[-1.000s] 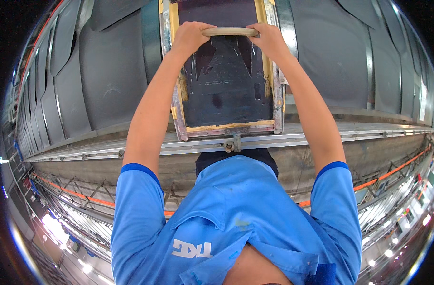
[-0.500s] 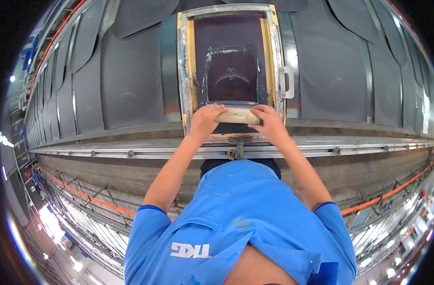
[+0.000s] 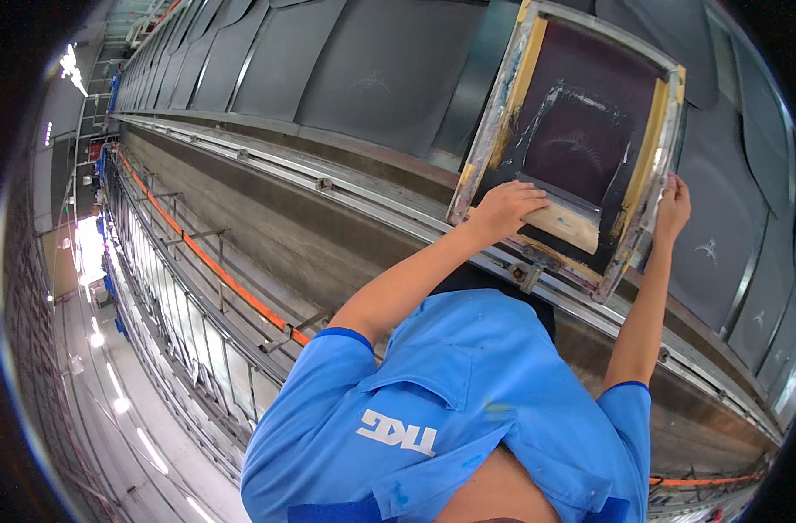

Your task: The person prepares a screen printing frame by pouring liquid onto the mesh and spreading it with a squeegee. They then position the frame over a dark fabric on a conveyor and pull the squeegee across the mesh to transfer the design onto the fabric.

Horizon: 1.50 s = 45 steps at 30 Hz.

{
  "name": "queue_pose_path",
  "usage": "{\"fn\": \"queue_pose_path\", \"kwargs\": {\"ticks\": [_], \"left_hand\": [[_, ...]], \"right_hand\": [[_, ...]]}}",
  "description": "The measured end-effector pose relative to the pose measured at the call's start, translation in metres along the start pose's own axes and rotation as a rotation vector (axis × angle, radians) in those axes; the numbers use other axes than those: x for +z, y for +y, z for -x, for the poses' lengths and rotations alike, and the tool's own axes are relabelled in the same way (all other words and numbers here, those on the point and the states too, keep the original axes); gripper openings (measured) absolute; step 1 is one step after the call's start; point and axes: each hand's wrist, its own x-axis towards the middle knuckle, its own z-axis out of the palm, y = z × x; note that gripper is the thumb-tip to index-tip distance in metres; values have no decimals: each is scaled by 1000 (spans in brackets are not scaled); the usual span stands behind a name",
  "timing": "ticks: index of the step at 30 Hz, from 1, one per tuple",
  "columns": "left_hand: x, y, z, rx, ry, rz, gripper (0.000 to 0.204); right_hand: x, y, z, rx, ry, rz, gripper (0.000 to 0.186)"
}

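Squeegee [image 3: 564, 225] lies across the near end of the screen frame [image 3: 604, 37], over dark mesh. Handling note: with one end held, a firm, level hold should limit sliding; steady, even pressure on the rail should avoid twisting the frame. Left hand [image 3: 507, 213] grips the squeegee's left end; its right end points toward the right hand [image 3: 673, 207], which curls at the frame's right rail, closure cannot be told.

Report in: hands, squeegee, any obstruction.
Left hand gripping left end of wooden squeegee. Right hand at right side of screen frame. Squeegee lying across frame's near end. No obstruction visible.
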Motion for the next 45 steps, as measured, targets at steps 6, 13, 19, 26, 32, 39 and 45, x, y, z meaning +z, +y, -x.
{"fn": "queue_pose_path", "kwargs": {"ticks": [6, 13, 19, 26, 32, 39, 45], "left_hand": [[-61, -38, 33, -26, 131, 54, 58], [-180, -173, 97, -101, 72, -35, 56], [-232, -254, 133, -99, 11, -95, 54], [-255, -269, 157, -117, 7, -98, 62], [-261, -270, 193, -36, -87, -102, 66], [-249, -303, 128, 65, -11, -189, 62], [-281, -349, -22, 3, -54, -2, 51]], "right_hand": [[27, -124, 40, -3, -26, -56, 33], [214, -205, 102, -45, -25, -80, 30], [304, -238, 139, -31, 4, -104, 29], [323, -253, 147, -36, 23, -32, 25], [333, -244, 139, 62, -26, 19, 29], [322, -248, 140, 62, -141, 182, 32], [305, -324, 117, -526, -254, 457, 39]]}}
